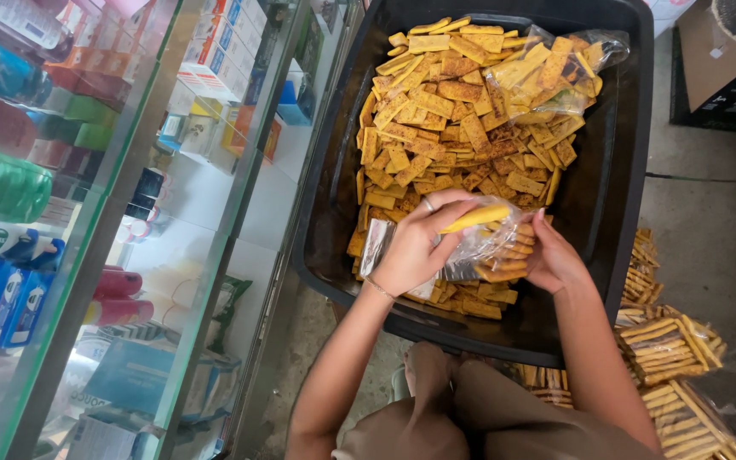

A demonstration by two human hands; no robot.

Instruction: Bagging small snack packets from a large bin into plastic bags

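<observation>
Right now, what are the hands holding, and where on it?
The left hand pinches a yellow cracker strip at its near end. The right hand holds the clear bag of crackers by its side.

Close, steep head-camera downward view.

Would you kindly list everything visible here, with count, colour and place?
tub: one, black, centre, on the floor
cracker strips: many, yellow-brown, loose in the tub
filled bag: one, clear, on the heap at the tub's far right
packed bags: several, clear, on the floor, right
display cabinet: one, glass, left, holding bottles and boxes
bag being filled: one, clear, between both hands
left hand: holds a strip at the bag's mouth
right hand: supports the bag
</observation>
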